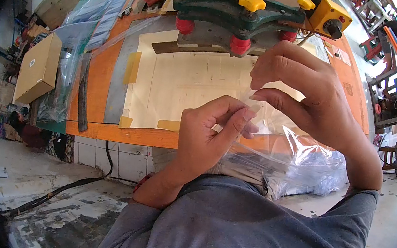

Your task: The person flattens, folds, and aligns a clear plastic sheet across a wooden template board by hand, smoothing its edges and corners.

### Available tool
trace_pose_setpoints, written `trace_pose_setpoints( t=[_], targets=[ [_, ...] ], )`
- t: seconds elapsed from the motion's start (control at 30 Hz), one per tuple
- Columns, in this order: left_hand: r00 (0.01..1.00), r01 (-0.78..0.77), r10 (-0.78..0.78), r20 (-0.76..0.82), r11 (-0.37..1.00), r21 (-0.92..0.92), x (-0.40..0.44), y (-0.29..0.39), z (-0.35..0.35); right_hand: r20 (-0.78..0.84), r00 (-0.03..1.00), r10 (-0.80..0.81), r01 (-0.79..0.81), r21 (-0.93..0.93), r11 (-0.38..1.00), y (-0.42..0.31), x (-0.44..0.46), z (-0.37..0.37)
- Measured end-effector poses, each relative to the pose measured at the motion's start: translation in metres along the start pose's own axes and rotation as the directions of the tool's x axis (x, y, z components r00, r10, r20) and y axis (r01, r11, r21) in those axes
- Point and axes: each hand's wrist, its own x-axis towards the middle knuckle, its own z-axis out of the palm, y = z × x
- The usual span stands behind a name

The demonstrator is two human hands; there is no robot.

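Above orange tabletop (101, 75): left hand (218, 126) pinches clear plastic film (298, 158), thumb against fingers; right hand (298, 79) close by, fingers curved, thumb apart.

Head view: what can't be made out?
- Grip of left hand on clear plastic: head view, own fingers cover it.
- Top of green machine: head view, cut off by upper edge.
- Label on cardboard box: head view, too small.
- What distant worker handles: head view, small, blurred.

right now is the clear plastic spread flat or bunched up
Bunched up: the plastic lies in shiny creases at the front edge of the table, below the right hand.
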Motion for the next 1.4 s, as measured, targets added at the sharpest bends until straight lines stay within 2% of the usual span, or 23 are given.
trace_pose_setpoints(
  t=[0.1,0.2,0.27,0.4,0.47,0.5,0.67,0.73,0.8,0.97,1.1,1.17,1.2,1.27,1.4],
  targets=[
    [1.000,-0.009,0.008,0.013,0.999,0.052,0.000,0.003,0.000,0.014,0.999,-0.038,0.038,-0.016,0.999,0.000,0.001,-0.002],
    [0.998,-0.062,0.061,0.023,0.996,0.057,0.002,-0.003,0.000,0.061,0.998,0.027,-0.027,0.008,1.000,-0.006,0.003,-0.007],
    [0.998,-0.061,0.061,0.011,0.997,0.049,0.001,-0.003,0.000,0.154,0.988,0.000,-0.003,0.018,1.000,-0.005,0.004,-0.010],
    [0.998,-0.067,0.067,0.009,0.997,0.045,0.000,-0.002,0.001,0.117,0.991,0.062,-0.066,0.025,0.998,-0.005,0.001,-0.006],
    [0.999,-0.046,0.046,0.004,0.998,0.041,0.000,0.001,0.002,0.157,0.975,0.156,-0.171,0.085,0.982,-0.002,-0.001,-0.006],
    [1.000,-0.025,0.025,0.000,0.999,0.035,0.000,0.002,0.002,0.157,0.975,0.155,-0.170,0.087,0.982,-0.002,-0.002,-0.003],
    [0.999,-0.039,0.038,-0.013,0.999,-0.028,-0.004,0.000,0.006,0.082,0.944,0.319,-0.328,0.322,0.888,-0.004,-0.012,0.013],
    [1.000,-0.029,0.028,-0.010,0.998,-0.047,-0.004,-0.004,0.006,0.037,0.948,0.317,-0.309,0.351,0.884,-0.001,-0.014,0.020],
    [0.995,-0.101,0.102,0.009,0.994,-0.030,-0.004,-0.011,0.006,-0.009,0.948,0.318,-0.291,0.378,0.879,0.000,-0.017,0.025],
    [0.999,-0.039,0.039,-0.009,0.998,-0.043,-0.005,-0.004,0.010,-0.069,0.934,0.350,-0.291,0.420,0.860,0.001,-0.022,0.031],
    [0.999,-0.027,0.026,-0.037,0.999,-0.033,-0.005,-0.002,0.013,-0.065,0.919,0.388,-0.318,0.456,0.831,-0.002,-0.024,0.031],
    [0.999,-0.032,0.030,-0.045,0.999,-0.034,-0.005,-0.001,0.014,0.054,0.902,0.429,-0.403,0.463,0.790,-0.006,-0.024,0.026],
    [0.998,-0.036,0.034,-0.053,0.999,-0.035,-0.005,-0.001,0.014,0.054,0.902,0.429,-0.403,0.463,0.789,-0.004,-0.024,0.029],
    [0.997,-0.056,0.053,-0.056,0.997,-0.055,-0.006,-0.007,0.013,-0.110,0.934,0.340,-0.254,0.466,0.848,0.001,-0.025,0.037],
    [0.998,-0.055,0.054,-0.032,0.998,-0.043,-0.008,-0.004,0.010,-0.078,0.931,0.355,-0.268,0.513,0.815,0.001,-0.025,0.033]
  ],
)
